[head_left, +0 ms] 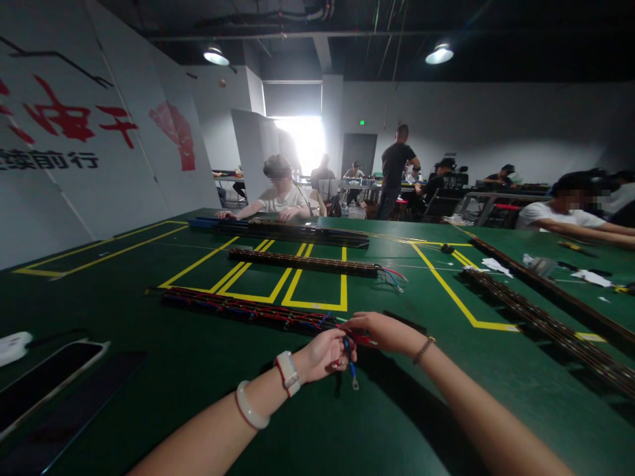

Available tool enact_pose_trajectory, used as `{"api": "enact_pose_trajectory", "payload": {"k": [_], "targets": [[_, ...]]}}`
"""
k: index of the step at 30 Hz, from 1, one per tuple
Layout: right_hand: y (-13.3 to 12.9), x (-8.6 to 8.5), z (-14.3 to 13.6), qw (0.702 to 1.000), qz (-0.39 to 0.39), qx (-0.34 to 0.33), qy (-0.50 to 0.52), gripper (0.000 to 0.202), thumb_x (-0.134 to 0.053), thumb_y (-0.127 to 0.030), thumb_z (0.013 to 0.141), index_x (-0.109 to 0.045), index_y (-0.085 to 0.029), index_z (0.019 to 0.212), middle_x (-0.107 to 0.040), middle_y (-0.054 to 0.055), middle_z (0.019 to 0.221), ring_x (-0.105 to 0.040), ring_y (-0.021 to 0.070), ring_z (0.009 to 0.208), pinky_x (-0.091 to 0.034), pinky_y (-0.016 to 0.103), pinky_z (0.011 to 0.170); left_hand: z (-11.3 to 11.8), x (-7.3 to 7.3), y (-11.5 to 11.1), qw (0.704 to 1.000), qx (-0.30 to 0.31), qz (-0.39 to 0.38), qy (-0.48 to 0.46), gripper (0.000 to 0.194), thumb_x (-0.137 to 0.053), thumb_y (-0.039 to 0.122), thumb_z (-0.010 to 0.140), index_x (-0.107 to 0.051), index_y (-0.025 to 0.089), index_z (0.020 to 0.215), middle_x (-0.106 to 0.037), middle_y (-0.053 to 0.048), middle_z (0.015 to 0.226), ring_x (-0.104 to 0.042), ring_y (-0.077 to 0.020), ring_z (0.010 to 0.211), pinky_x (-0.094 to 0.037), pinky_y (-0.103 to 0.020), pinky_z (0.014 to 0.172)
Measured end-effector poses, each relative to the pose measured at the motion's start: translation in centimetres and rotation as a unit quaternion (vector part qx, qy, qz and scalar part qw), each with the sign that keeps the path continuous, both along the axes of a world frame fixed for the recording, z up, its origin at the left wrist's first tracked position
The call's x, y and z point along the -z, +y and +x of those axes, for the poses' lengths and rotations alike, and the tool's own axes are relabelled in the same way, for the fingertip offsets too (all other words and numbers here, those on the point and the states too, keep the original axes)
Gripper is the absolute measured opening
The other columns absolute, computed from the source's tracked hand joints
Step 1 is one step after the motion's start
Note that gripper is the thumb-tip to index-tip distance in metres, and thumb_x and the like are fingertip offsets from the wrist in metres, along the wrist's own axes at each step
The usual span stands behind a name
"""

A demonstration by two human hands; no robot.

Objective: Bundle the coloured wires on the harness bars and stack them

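Observation:
A long dark bar assembly (238,308) with red and blue wires lies across the green table. At its right end my left hand (325,356) is closed on the wires, palm turned up, with a watch and a pale bangle on that arm. A blue wire (354,373) with a ring terminal hangs below its fingers. My right hand (372,330) reaches over the same wire end from the right, its fingers bent and close to the left hand's fingertips. What its fingertips hold, if anything, is hidden.
Behind lies another bar (302,261) with red and blue leads. Yellow tape (315,306) marks the green table (198,377). Long rods (540,317) run along the right side. Phone-like slabs (49,377) lie at left. A person (285,195) sits across the table.

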State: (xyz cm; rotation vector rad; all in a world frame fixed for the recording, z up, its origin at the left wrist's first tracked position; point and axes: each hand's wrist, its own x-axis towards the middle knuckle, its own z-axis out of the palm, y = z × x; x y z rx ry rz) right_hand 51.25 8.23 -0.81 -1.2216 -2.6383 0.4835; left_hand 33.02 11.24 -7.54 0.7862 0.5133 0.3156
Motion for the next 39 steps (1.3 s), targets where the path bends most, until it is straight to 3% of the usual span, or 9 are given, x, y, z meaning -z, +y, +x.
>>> {"api": "enact_pose_trajectory", "payload": {"k": [7, 12, 15, 19, 22, 25, 31, 35, 39], "targets": [[0.6, 0.4, 0.7, 0.997, -0.038, -0.006, 0.063, 0.033, -0.048, -0.032, 0.093, -0.059, -0.021, 0.122, -0.065, 0.006, 0.11, -0.06, 0.0146, 0.098, -0.043, 0.024, 0.088, 0.0, -0.2, -0.1, 1.0, -0.02, -0.013, 0.004, 0.028, -0.035, 0.033, 0.089, -0.051, 0.011, 0.082, -0.057, -0.006, 0.067, -0.04, -0.0057, 0.044, -0.024, -0.018, 0.044], [1.0, 0.9, 0.3, 0.996, -0.012, 0.05, 0.079, 0.038, -0.039, -0.04, 0.096, -0.066, -0.014, 0.103, -0.067, 0.007, 0.094, -0.06, 0.0157, 0.084, -0.045, 0.025, 0.078, 0.1, -0.4, -0.5, 0.999, -0.021, 0.014, 0.03, 0.026, -0.038, 0.03, 0.089, -0.052, 0.009, 0.082, -0.058, -0.007, 0.069, -0.045, -0.0064, 0.05, -0.029, -0.019, 0.05], [1.3, 0.5, -0.9, 0.994, 0.016, 0.099, 0.043, 0.045, -0.031, -0.041, 0.098, -0.065, -0.013, 0.09, -0.066, 0.007, 0.082, -0.059, 0.0142, 0.07, -0.043, 0.023, 0.066, 0.2, -0.4, -0.6, 0.997, -0.024, 0.053, 0.046, 0.021, -0.041, 0.028, 0.089, -0.051, 0.01, 0.083, -0.058, -0.006, 0.069, -0.044, -0.0057, 0.05, -0.028, -0.018, 0.052], [2.2, -0.9, -3.5, 0.981, 0.046, 0.174, -0.072, 0.046, -0.026, -0.042, 0.099, -0.064, -0.015, 0.097, -0.067, 0.009, 0.084, -0.063, 0.0162, 0.071, -0.042, 0.023, 0.061, 0.3, -0.1, -0.5, 0.996, -0.008, 0.078, 0.046, 0.015, -0.045, 0.026, 0.085, -0.05, 0.012, 0.081, -0.056, -0.004, 0.068, -0.043, -0.0055, 0.049, -0.025, -0.019, 0.05], [2.9, -1.8, -5.9, 0.962, 0.086, 0.194, -0.17, 0.043, -0.027, -0.037, 0.098, -0.065, -0.016, 0.097, -0.068, 0.012, 0.086, -0.066, 0.0205, 0.075, -0.046, 0.026, 0.062, 0.2, 0.1, -0.5, 0.995, -0.014, 0.077, 0.055, 0.017, -0.049, 0.029, 0.082, -0.051, 0.013, 0.078, -0.056, -0.002, 0.068, -0.045, -0.0061, 0.051, -0.026, -0.019, 0.051], [3.4, -2.1, -8.3, 0.944, 0.133, 0.17, -0.249, 0.027, -0.041, -0.02, 0.092, -0.067, -0.016, 0.092, -0.068, 0.012, 0.083, -0.066, 0.0238, 0.077, -0.048, 0.03, 0.062, 0.1, 0.2, -0.7, 0.996, -0.045, 0.06, 0.044, 0.019, -0.057, 0.031, 0.077, -0.053, 0.012, 0.079, -0.056, -0.002, 0.069, -0.051, -0.0083, 0.058, -0.031, -0.02, 0.053], [3.4, -1.2, -11.8, 0.93, 0.143, 0.187, -0.284, 0.015, -0.052, -0.005, 0.08, -0.067, -0.009, 0.079, -0.067, 0.016, 0.078, -0.065, 0.0248, 0.074, -0.048, 0.033, 0.064, 0.1, -0.2, -1.1, 0.995, -0.088, 0.042, 0.038, 0.021, -0.065, 0.028, 0.072, -0.052, 0.014, 0.08, -0.052, 0.002, 0.063, -0.048, -0.007, 0.057, -0.034, -0.02, 0.054], [2.6, -0.4, -10.1, 0.931, 0.164, 0.196, -0.26, 0.015, -0.049, -0.015, 0.088, -0.061, -0.009, 0.095, -0.066, 0.015, 0.083, -0.064, 0.0235, 0.076, -0.047, 0.033, 0.066, 0.5, -0.5, -1.3, 0.993, -0.088, 0.055, 0.059, 0.01, -0.052, 0.023, 0.081, -0.051, 0.013, 0.082, -0.052, 0.001, 0.063, -0.047, -0.0065, 0.053, -0.032, -0.02, 0.052], [0.5, 1.4, -6.2, 0.957, 0.178, 0.208, -0.1, 0.037, -0.044, -0.044, 0.093, -0.053, -0.014, 0.112, -0.064, 0.011, 0.093, -0.062, 0.0225, 0.086, -0.048, 0.032, 0.073, 0.9, -0.7, -1.4, 0.991, -0.068, 0.086, 0.08, 0.018, -0.035, 0.021, 0.089, -0.05, 0.013, 0.084, -0.054, -0.002, 0.066, -0.047, -0.0073, 0.052, -0.03, -0.019, 0.05]]}}
